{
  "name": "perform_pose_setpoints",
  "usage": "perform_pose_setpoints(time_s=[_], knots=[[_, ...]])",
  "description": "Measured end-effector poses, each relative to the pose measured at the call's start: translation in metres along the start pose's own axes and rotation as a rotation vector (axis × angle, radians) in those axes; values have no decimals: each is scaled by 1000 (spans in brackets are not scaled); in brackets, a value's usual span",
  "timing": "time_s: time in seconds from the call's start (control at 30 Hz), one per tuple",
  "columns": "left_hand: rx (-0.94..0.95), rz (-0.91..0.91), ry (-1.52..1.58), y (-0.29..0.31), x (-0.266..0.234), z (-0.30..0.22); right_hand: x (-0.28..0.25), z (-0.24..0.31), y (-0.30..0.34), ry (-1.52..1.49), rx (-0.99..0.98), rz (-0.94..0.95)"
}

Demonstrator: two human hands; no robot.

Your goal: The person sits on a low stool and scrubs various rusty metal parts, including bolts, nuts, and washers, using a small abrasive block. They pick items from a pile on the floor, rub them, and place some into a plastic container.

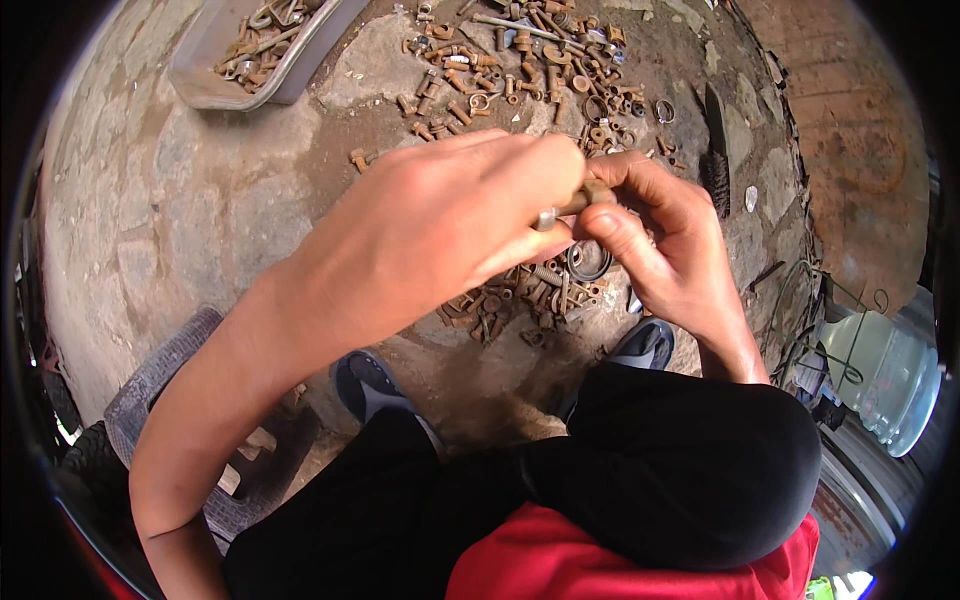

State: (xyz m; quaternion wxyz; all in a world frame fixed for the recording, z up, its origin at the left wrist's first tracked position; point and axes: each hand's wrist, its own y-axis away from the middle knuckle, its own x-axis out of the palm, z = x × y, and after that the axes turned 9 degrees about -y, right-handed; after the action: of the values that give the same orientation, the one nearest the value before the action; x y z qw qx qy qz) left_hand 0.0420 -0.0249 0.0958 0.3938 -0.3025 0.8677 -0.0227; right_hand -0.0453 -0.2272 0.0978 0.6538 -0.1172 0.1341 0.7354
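Observation:
A rusty bolt (574, 206) is held up between my two hands, above the ground. My right hand (668, 225) pinches its thick brown end between thumb and forefinger. At the other end, a small shiny metal piece, perhaps a nut, shows by the fingers of my left hand (430, 215). That hand is closed around the bolt, palm turned down, and its back hides most of its fingers. Below the hands lies a pile of small rusty bolts, springs and fittings (490, 312), with a dark metal ring (588, 262) on it.
Many rusty bolts, nuts and washers (530, 70) spread over the stone ground beyond my hands. A grey plastic bin (270, 95) at the far left holds more hardware. A dark long tool (716, 150), a rusty sheet (850, 140) and a clear plastic jug (885, 370) are at the right.

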Motion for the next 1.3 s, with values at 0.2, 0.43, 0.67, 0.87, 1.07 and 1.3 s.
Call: perform_pose_setpoints(time_s=[0.2,0.43,0.67,0.87,1.07,1.3], knots=[[-255,250,56,2,4,6,1,-14,-4,223,-296,-20],[-364,540,-52,8,12,11,8,-28,-3,284,-269,27],[-210,452,-311,24,30,28,30,-60,3,-7,-16,-17],[-822,613,455,41,46,46,18,-117,23,645,-115,271],[-1080,518,945,58,61,47,29,-135,37,563,51,257],[-920,541,1164,56,54,41,33,-154,29,669,-82,289]])
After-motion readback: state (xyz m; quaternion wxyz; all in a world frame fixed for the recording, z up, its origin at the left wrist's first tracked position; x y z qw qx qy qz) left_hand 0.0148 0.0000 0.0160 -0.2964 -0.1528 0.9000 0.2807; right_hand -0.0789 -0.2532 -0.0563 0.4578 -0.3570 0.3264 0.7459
